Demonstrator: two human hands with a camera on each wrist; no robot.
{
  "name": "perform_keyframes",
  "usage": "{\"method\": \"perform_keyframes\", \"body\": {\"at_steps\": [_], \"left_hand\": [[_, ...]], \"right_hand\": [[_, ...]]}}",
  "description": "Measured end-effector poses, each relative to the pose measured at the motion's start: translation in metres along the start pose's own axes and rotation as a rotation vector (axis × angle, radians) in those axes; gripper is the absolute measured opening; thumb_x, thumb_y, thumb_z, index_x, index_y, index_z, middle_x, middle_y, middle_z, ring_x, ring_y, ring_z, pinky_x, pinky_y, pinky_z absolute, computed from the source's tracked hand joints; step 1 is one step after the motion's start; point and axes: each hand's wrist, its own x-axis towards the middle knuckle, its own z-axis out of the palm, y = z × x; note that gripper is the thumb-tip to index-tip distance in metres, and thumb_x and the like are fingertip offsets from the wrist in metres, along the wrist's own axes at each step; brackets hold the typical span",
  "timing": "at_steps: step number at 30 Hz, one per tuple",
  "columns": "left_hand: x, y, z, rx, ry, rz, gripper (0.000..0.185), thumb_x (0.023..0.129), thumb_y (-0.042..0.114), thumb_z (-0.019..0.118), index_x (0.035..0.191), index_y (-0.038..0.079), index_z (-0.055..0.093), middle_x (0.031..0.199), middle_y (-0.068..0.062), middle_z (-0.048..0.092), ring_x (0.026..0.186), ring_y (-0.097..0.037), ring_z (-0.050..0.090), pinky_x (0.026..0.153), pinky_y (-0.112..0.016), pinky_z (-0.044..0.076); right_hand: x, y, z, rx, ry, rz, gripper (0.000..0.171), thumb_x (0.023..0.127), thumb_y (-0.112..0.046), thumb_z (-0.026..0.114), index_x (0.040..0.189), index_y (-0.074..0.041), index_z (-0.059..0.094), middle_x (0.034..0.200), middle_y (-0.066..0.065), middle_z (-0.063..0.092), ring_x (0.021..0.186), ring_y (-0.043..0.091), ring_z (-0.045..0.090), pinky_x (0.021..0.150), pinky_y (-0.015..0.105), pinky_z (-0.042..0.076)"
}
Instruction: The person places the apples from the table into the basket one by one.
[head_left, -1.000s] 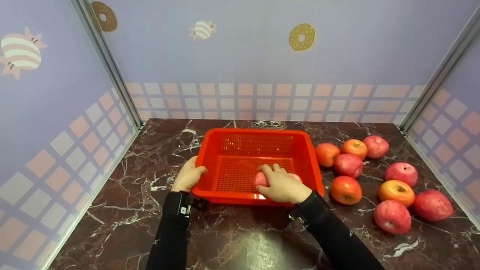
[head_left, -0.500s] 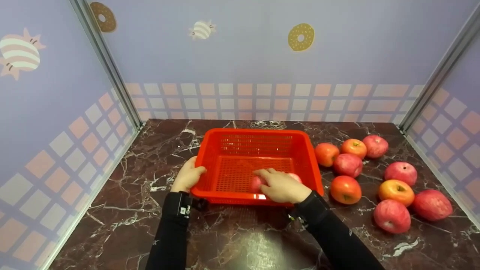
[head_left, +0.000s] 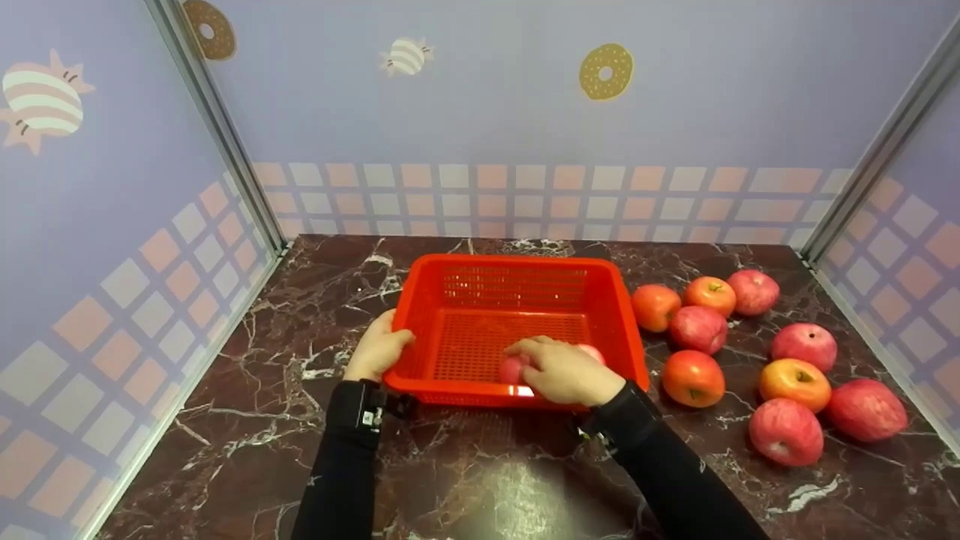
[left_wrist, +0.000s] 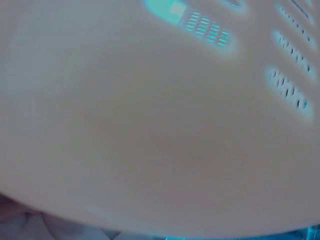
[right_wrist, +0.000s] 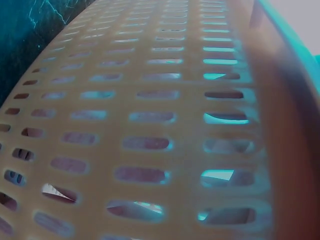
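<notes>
Nearest: right hand (head_left: 564, 373) inside the red basket (head_left: 495, 270), fingers curled over a pink apple (head_left: 513, 368) resting on the basket floor by the near wall — not yet let go, by the look of it. Left hand (head_left: 377, 350) grips the basket's left rim, thumb hooked over the edge. Further right on the desk (head_left: 315, 315), nine loose apples (head_left: 694, 378) wait well apart from the basket. Judged barely begun — one apple in, the rest outside. Wrist views show only perforated basket wall up close.

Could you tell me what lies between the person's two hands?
In the head view, the red basket's slotted floor and near rim lie between the left hand, on its left wall, and the right hand, on an apple inside.
</notes>
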Motion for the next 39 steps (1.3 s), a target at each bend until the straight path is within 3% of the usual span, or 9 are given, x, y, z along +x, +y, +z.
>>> {"method": "perform_keyframes", "body": {"at_steps": [14,29,39], "left_hand": [[0.0,0.003,0.0,-0.002,-0.007,0.001,0.053,0.089,-0.001,0.049,0.141,-0.006,0.046,0.131,-0.029,0.058,0.11,-0.036,0.064,0.086,-0.04,0.056],[-0.001,0.004,0.0,0.013,-0.015,0.004,0.052,0.089,-0.001,0.05,0.141,-0.006,0.046,0.131,-0.03,0.058,0.111,-0.038,0.064,0.085,-0.041,0.056],[0.0,0.001,-0.001,0.014,-0.002,0.002,0.055,0.088,-0.001,0.05,0.142,-0.006,0.046,0.132,-0.029,0.059,0.111,-0.036,0.064,0.087,-0.04,0.056]], "right_hand": [[-0.002,0.001,0.0,0.028,0.061,-0.027,0.045,0.095,-0.021,0.057,0.14,-0.018,0.062,0.14,0.011,0.063,0.131,0.032,0.059,0.107,0.052,0.048],[-0.017,0.014,-0.003,-0.031,0.333,-0.125,0.039,0.096,-0.025,0.066,0.133,-0.014,0.066,0.14,0.011,0.063,0.13,0.036,0.058,0.106,0.061,0.045],[-0.026,0.024,-0.015,-0.031,0.323,-0.095,0.044,0.095,-0.026,0.067,0.136,-0.012,0.063,0.144,0.015,0.06,0.133,0.039,0.055,0.108,0.062,0.044]]}}
